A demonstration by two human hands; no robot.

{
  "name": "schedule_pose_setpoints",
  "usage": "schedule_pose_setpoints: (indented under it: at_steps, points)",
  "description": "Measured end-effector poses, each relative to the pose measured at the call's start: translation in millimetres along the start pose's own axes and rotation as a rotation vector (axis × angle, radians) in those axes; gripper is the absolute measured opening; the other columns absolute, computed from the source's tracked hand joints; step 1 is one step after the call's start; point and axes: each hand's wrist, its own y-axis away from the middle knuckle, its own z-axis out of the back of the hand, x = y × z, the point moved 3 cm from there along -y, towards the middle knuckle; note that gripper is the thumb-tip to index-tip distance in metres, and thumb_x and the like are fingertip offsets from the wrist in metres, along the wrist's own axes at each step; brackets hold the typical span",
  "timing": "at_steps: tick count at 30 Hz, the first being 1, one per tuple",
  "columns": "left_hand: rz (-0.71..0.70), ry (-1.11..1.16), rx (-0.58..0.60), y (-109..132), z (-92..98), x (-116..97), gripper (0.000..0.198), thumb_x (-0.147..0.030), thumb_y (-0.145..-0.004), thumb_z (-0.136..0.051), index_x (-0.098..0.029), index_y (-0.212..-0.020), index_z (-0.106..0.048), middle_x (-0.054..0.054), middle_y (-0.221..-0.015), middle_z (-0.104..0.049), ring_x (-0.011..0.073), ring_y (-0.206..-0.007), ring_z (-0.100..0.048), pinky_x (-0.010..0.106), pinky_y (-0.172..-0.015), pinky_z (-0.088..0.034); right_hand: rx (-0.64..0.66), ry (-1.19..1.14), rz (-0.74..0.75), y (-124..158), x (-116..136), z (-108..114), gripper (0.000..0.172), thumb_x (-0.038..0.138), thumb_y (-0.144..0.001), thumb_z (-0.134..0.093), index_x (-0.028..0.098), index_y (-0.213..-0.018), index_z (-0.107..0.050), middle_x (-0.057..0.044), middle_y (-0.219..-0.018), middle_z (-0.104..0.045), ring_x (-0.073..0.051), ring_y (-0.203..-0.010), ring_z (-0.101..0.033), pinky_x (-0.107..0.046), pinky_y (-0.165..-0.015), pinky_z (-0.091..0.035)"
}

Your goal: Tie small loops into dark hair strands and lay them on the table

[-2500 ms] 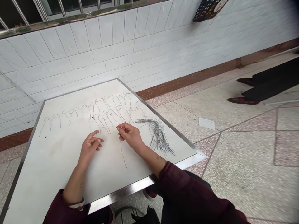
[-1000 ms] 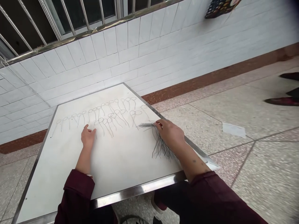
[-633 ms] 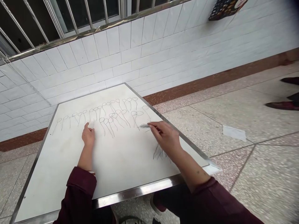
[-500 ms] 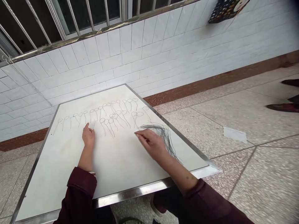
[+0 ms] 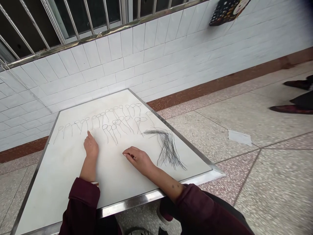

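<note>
My left hand (image 5: 91, 146) rests over the white tabletop (image 5: 110, 182). Its index finger stretches out, its tip by the lower end of a thin dark wire loop (image 5: 87, 118); the other fingers are curled and nothing shows in them. To the right, my right hand (image 5: 139, 159) is closed in a pinch above the board; whatever its fingertips hold is too fine to make out. Several looped wires with two tails stand out in two uneven rows, among them one loop (image 5: 105, 126) nearer me. Beyond my right hand lies a bundle of loose dark wires (image 5: 170, 147).
A metal edge (image 5: 137, 202) frames the table, which stands close to a white tiled wall (image 5: 102, 70). Metal window bars (image 5: 88, 16) are above. On the speckled floor lies a white paper piece (image 5: 239, 137); another person's shoe (image 5: 288, 109) is at the right.
My right hand has moved left and nearer me, away from the wire bundle, which is now more fully in view. My left hand has turned slightly. The view has shifted a little.
</note>
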Motion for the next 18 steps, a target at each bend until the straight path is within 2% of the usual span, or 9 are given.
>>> schedule_pose_setpoints:
  at_steps: [6,11,15,18]
  points:
    - [-0.016,0.004,0.003,25,10.4,4,0.056,-0.012,-0.091,-0.039,-0.008,-0.147,-0.032,0.014,-0.096,-0.060,0.0257,-0.093,-0.056,0.038,-0.079,-0.047,0.014,-0.125,-0.159,-15,6,0,0.018,0.029,-0.089,-0.052,0.023,-0.084,-0.068,0.000,-0.081,-0.066,-0.013,-0.066,-0.058,-0.027,-0.064,-0.047]
    - [-0.022,0.067,0.014,49,20.4,0,0.061,-0.010,-0.089,-0.041,-0.007,-0.148,-0.027,0.011,-0.090,-0.060,0.0230,-0.087,-0.056,0.036,-0.077,-0.047,0.078,-0.255,-0.312,-24,8,-5,0.019,0.034,-0.088,-0.052,0.023,-0.088,-0.068,0.001,-0.081,-0.064,-0.011,-0.060,-0.057,-0.026,-0.059,-0.048]
    - [-0.087,0.155,0.057,78,26.1,-9,0.065,-0.013,-0.089,-0.043,-0.010,-0.151,-0.022,0.007,-0.086,-0.060,0.0205,-0.079,-0.056,0.033,-0.073,-0.047,0.123,-0.309,-0.367,-38,9,-18,0.018,0.031,-0.089,-0.052,0.023,-0.098,-0.065,0.000,-0.086,-0.065,-0.013,-0.067,-0.062,-0.024,-0.054,-0.049]
    - [-0.137,0.310,0.078,105,30.0,-16,0.067,-0.013,-0.088,-0.043,-0.014,-0.151,-0.023,0.006,-0.083,-0.059,0.0208,-0.077,-0.055,0.034,-0.071,-0.045,0.181,-0.297,-0.367,-54,15,-36,0.017,0.025,-0.092,-0.048,0.022,-0.100,-0.062,-0.003,-0.099,-0.066,-0.012,-0.076,-0.065,-0.023,-0.057,-0.052]
